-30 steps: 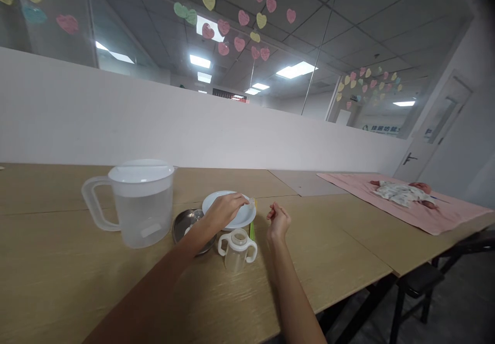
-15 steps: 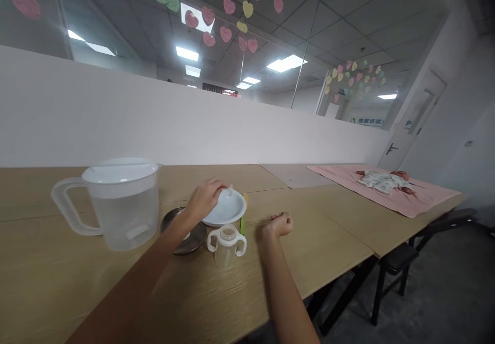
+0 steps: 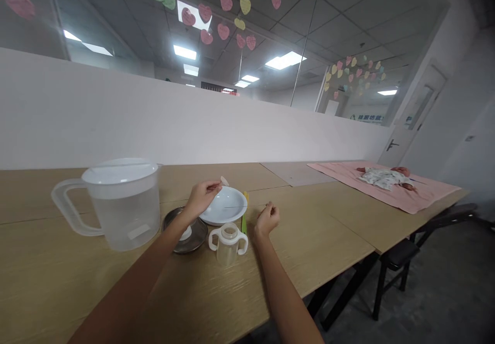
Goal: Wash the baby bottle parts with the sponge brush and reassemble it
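My left hand (image 3: 201, 197) hovers over the white bowl (image 3: 228, 209) and pinches a small pale piece (image 3: 225, 180) that I cannot name, its tip sticking out past the fingers. Curled loosely, my right hand (image 3: 267, 218) hangs just above the wooden table (image 3: 328, 235), right of the bowl, with nothing seen in it. A clear two-handled baby cup (image 3: 228, 242) without a lid stands in front of the bowl. A green and yellow spoon (image 3: 244, 215) lies by the bowl's right rim. A steel dish (image 3: 184, 234) sits left of the cup.
A large clear lidded jug (image 3: 116, 205) of water stands at the left. Far right, a baby doll (image 3: 386, 176) lies on a pink cloth (image 3: 398, 194). A white partition runs behind the table. A dark chair (image 3: 406, 259) stands at the table's right end.
My left hand has lifted from the bowl's rim, with the small pale piece now sticking up. My right hand has risen off the table and moved a little left.
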